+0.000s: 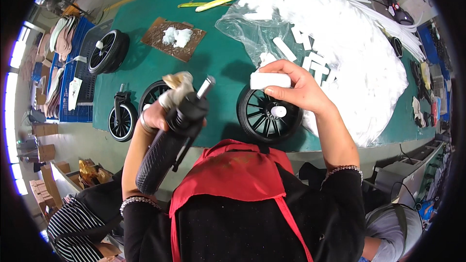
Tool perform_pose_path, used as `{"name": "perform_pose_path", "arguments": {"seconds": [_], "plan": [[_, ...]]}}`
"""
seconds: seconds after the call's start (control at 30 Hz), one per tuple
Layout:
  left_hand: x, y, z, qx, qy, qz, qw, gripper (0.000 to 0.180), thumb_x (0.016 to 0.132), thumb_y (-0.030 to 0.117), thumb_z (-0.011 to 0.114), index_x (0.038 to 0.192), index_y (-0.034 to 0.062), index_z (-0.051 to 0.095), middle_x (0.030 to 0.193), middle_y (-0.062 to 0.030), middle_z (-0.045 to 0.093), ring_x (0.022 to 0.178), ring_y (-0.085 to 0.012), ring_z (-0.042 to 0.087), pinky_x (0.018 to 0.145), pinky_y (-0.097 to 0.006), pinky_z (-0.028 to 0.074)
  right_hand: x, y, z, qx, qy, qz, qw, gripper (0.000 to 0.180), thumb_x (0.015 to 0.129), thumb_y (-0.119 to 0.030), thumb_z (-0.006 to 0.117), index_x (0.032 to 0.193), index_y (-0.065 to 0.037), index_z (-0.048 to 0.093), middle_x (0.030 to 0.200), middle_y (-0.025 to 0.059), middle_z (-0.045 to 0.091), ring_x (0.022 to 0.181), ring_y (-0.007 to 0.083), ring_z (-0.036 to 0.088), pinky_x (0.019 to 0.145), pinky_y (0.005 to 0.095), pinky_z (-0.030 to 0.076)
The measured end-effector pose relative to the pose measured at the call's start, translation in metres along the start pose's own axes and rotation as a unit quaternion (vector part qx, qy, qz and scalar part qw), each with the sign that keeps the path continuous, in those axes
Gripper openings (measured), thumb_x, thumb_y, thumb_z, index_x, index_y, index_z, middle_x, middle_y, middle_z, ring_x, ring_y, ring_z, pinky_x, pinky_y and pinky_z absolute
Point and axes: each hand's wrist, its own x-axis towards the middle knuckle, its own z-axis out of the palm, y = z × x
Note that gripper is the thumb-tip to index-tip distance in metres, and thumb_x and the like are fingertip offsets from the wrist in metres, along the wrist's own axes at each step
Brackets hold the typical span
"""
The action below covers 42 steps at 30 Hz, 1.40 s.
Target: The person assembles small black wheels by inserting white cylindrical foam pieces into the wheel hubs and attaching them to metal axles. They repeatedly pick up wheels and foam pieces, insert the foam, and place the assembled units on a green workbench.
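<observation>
Left hand grips wheel axle-up at centre frame, presenting it to white cap pinched in right hand.

My left hand grips a black wheel by its hub, a metal axle poking up toward one o'clock. My right hand pinches a white foam block above another wheel lying flat on the green table. A plastic bag of foam pieces spreads at two o'clock.
</observation>
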Motion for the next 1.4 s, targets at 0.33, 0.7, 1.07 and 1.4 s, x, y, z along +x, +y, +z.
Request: {"name": "perform_pose_path", "arguments": {"seconds": [0.33,0.7,1.07,1.4], "plan": [[-0.035,-0.085,0.036,-0.106,-0.021,-0.067,0.992,0.091,0.056,0.027,0.093,0.127,-0.0085,0.048,0.120,-0.0147,0.059,0.109,-0.0219,0.059,0.100,-0.033,0.044,-0.016,-0.002,0.025,-0.070,-0.173,-0.045,0.981,0.037,0.082,-0.011,0.077,0.116,-0.008,0.063,0.106,0.0020,0.067,0.099,0.0124,0.062,0.085,0.0282,0.049],[-0.049,-0.095,0.044,-0.111,0.032,-0.041,0.992,0.095,0.055,0.032,0.093,0.127,-0.0084,0.046,0.118,-0.0132,0.058,0.106,-0.0202,0.059,0.098,-0.031,0.044,-0.012,-0.009,0.053,-0.107,-0.220,-0.065,0.967,0.034,0.082,-0.011,0.075,0.113,-0.007,0.062,0.104,0.0067,0.068,0.096,0.0205,0.066,0.081,0.0318,0.051],[-0.037,-0.103,0.041,-0.138,-0.070,-0.063,0.986,0.099,0.060,0.025,0.092,0.137,-0.0066,0.038,0.125,-0.0123,0.055,0.115,-0.0207,0.054,0.104,-0.033,0.039,-0.011,-0.019,0.063,-0.163,-0.265,-0.088,0.946,0.028,0.083,-0.018,0.073,0.105,-0.006,0.060,0.095,0.0132,0.067,0.090,0.0312,0.066,0.075,0.0377,0.051],[-0.019,-0.101,0.042,-0.110,0.061,-0.105,0.986,0.124,0.050,0.042,0.094,0.144,-0.0083,0.030,0.138,-0.0186,0.048,0.125,-0.0290,0.052,0.112,-0.038,0.033,0.001,0.011,0.057,-0.099,-0.266,-0.012,0.959,0.039,0.086,-0.017,0.072,0.121,-0.007,0.058,0.101,0.0090,0.067,0.088,0.0207,0.066,0.075,0.0327,0.051]]}}
